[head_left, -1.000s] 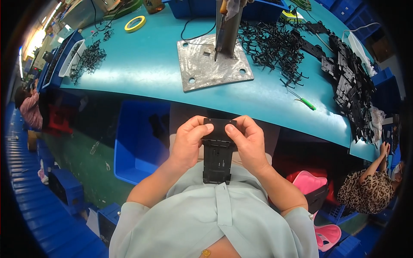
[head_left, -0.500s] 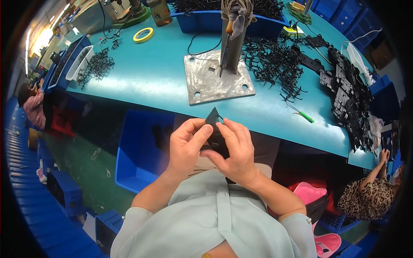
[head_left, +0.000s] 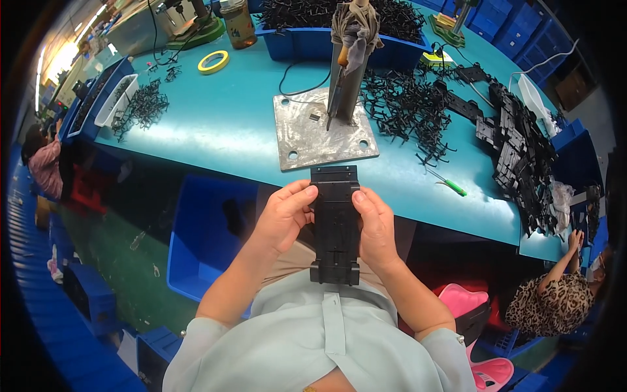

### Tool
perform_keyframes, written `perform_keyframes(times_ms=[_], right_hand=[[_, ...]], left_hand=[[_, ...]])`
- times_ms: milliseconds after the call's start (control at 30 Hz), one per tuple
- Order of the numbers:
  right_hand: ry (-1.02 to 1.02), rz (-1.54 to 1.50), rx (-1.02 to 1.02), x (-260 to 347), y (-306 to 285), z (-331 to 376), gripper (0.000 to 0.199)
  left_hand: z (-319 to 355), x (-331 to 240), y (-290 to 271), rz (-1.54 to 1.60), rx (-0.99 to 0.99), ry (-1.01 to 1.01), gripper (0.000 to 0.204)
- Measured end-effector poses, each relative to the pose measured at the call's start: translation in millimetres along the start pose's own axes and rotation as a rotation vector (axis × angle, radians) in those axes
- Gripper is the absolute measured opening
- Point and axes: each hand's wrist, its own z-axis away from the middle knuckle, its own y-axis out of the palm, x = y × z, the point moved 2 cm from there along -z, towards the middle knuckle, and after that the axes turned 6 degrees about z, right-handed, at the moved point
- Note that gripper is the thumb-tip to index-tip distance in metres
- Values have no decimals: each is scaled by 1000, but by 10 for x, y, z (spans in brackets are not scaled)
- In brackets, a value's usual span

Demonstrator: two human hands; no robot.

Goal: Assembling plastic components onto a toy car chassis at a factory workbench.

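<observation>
A long black plastic part [head_left: 336,225] is held flat between both hands, just off the near edge of the bench. My left hand [head_left: 285,214] grips its left edge near the far end, the thumb on top. On the opposite edge, my right hand [head_left: 376,225] closes around the part with its thumb also on the upper face. The fingers beneath are partly hidden. Beyond the part's far end lies a metal base plate [head_left: 297,140] with an upright post [head_left: 348,91], a cloth [head_left: 356,32] wrapped around its top.
Loose black clips [head_left: 405,108] and a pile of black plastic parts [head_left: 513,140] lie right, near a green-handled screwdriver [head_left: 450,185]. A blue bin [head_left: 313,44] stands at the back, yellow tape [head_left: 213,62] left of it. Another blue bin [head_left: 189,248] sits below. Co-workers sit at both sides.
The black part was edge-on between my fingers and is now turned with its broad face up. My hands have moved apart to its two long edges.
</observation>
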Motion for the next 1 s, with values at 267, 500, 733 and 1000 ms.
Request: perform_keyframes(times_ms=[267, 500, 733, 1000], right_hand=[[38, 41, -48, 68, -82, -207, 26], [45, 30, -73, 73, -109, -416, 21], [33, 11, -88, 160, -35, -576, 23], [14, -6, -115, 204, -24, -631, 24]], left_hand=[[-269, -43, -103, 67, -2, -6, 18], [-470, -136, -29, 130, -20, -1, 18], [-666, -273, 20, 126, -15, -31, 24], [-721, -338, 92, 132, -20, -49, 26]])
